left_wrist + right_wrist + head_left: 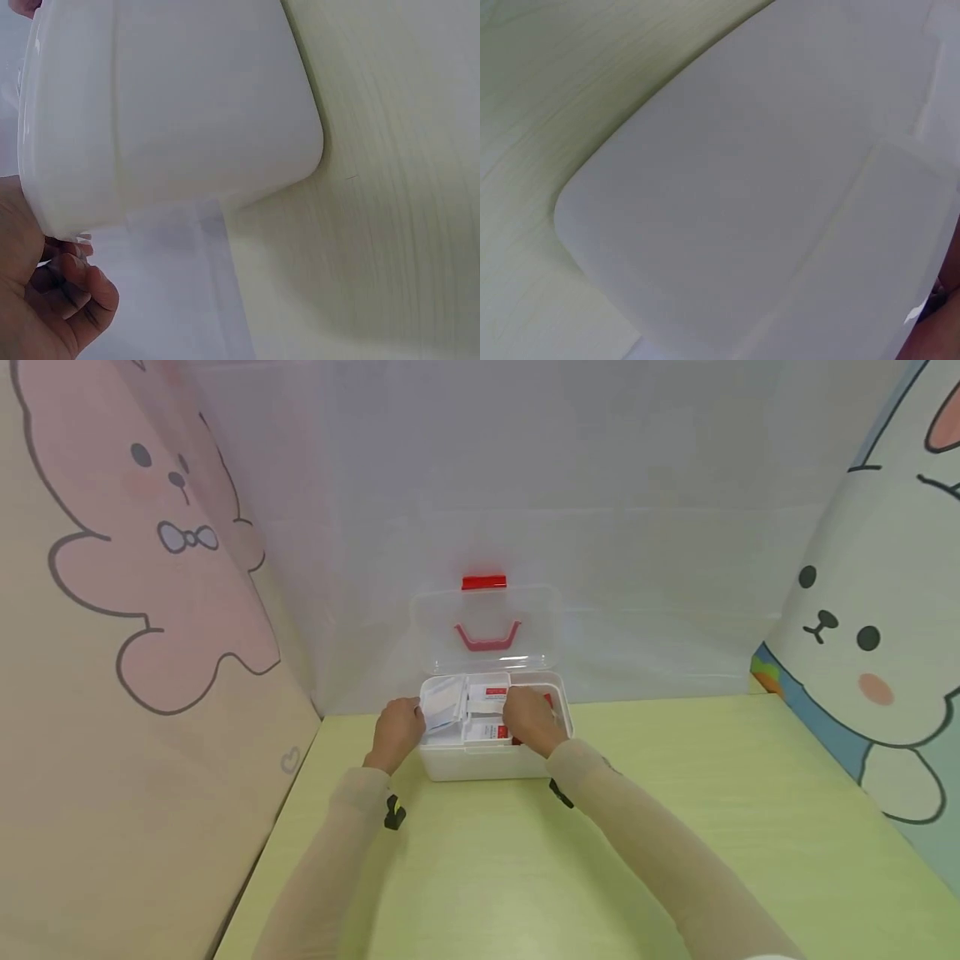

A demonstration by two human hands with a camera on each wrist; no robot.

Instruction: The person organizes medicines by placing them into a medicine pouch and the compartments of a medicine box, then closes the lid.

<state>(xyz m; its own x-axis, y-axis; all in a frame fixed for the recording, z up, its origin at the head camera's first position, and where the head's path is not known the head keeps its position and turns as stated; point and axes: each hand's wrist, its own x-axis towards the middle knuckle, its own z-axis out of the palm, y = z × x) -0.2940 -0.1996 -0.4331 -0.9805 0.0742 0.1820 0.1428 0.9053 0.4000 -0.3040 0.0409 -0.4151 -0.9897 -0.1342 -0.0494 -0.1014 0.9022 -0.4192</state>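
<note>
Open white box [491, 760] sits mid-surface [675, 860], long axis left-right, lid up. Left hand [397, 731] is at its left end, fingers curled on a white packet [442, 706]. Right hand [531, 718] is over the packs inside, grip can't tell

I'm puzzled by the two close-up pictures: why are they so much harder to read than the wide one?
Head view: soft, even light, sharp enough to show both hands at the white box, left hand, right hand. Left wrist view: the box wall fills the frame, pale and featureless, casting a soft shadow on the green table. Right wrist view: the same, blurred and low in contrast.
</note>
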